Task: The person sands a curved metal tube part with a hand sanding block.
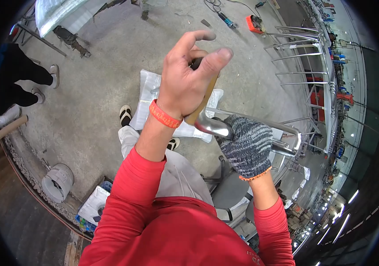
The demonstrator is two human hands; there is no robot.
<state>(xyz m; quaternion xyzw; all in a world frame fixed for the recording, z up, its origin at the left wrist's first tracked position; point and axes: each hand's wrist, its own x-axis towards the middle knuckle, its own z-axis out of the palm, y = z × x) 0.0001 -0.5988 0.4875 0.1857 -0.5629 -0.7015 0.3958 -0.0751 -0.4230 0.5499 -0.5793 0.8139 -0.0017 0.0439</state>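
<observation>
My right hand (247, 144), in a dark grey knitted glove with an orange cuff, is closed around a shiny bent metal tube (214, 126). The tube's frame runs on past the glove to a rounded corner (297, 137) on the right. My bare left hand (185, 75), with an orange wristband, is raised over the tube's near bend. A tan sandpaper-like strip (205, 99) runs from between its thumb and curled fingers down to the tube. Part of the strip is hidden by the palm.
White wrapped padding (147, 86) lies on the concrete floor below my hands. Metal tube frames (302, 57) stand to the right. A power tool (227, 20) and an orange box (255, 24) lie ahead. Another person's legs (25, 73) and a white bucket (58, 182) are at left.
</observation>
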